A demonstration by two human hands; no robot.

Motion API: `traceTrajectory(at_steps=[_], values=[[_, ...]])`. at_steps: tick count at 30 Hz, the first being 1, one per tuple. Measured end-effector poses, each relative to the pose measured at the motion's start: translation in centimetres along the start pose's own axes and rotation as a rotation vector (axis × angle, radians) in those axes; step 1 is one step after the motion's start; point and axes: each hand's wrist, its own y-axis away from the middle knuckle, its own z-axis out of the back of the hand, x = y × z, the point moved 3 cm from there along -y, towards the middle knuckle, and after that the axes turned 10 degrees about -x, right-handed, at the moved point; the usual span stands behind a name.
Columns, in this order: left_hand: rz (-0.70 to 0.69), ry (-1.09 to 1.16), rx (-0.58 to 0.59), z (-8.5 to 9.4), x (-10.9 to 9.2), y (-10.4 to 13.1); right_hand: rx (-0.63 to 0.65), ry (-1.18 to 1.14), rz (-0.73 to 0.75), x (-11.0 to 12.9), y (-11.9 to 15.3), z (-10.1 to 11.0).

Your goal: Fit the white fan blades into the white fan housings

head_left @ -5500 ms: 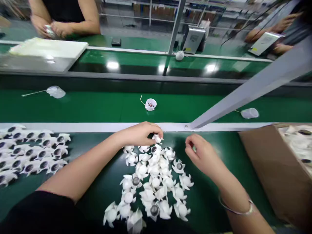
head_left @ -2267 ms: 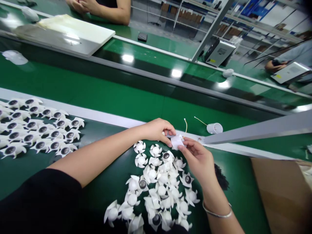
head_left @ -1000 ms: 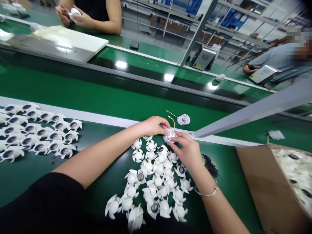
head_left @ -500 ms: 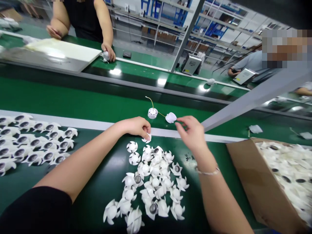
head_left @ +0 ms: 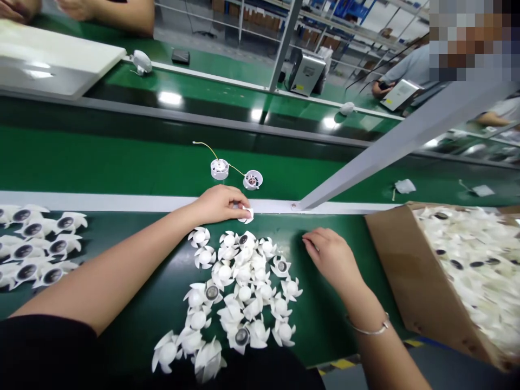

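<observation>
Head view: white fan wheel [head_left: 246, 216] at the pale strip [head_left: 122, 202] edging the green desk [head_left: 320, 317], pinched in left hand [head_left: 221, 205], fingers covering much of it. Left arm slants in from lower left, back of hand up. Right hand [head_left: 332, 257] curled beside the loose fan pile [head_left: 244, 293]; cannot tell if it grips anything small. Fan rows [head_left: 25, 252] at far left cut by frame edge. Two white housings [head_left: 220, 174] on green surface beyond; open carton [head_left: 400, 281] right; shelving [head_left: 345, 33] behind.

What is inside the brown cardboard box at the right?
The cardboard box holds a heap of white pieces, several showing dark round parts. Anything beneath the top layer is covered.
</observation>
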Motion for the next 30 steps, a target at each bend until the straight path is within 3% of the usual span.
traceTrajectory(at_steps=[4,7,12,16,18,22,25,30], values=[[-0.06,-0.022,0.027,0.2,0.0,0.1,0.106,0.235,0.182,0.6,-1.3,0.1],[-0.136,-0.03,0.08,0.5,0.1,0.1,0.183,0.284,0.195,0.9,-2.5,0.0],[-0.188,0.019,0.071,0.5,0.5,0.1,0.125,-0.176,-0.006,3.3,-6.4,0.1],[-0.216,0.033,0.066,0.3,0.9,0.0,0.113,-0.44,0.032,7.3,-9.8,-0.8],[-0.224,0.028,0.063,0.2,1.0,0.0,0.149,-0.397,0.102,8.7,-10.9,-1.7],[-0.201,0.014,0.053,0.2,1.0,0.0,0.181,-0.085,0.247,9.7,-11.9,-2.9],[-0.183,0.003,0.062,0.3,0.9,0.0,0.164,0.089,0.363,9.9,-12.1,-3.1],[-0.171,0.003,0.051,0.2,0.9,-0.1,0.096,0.192,0.499,10.7,-11.6,-3.0]])
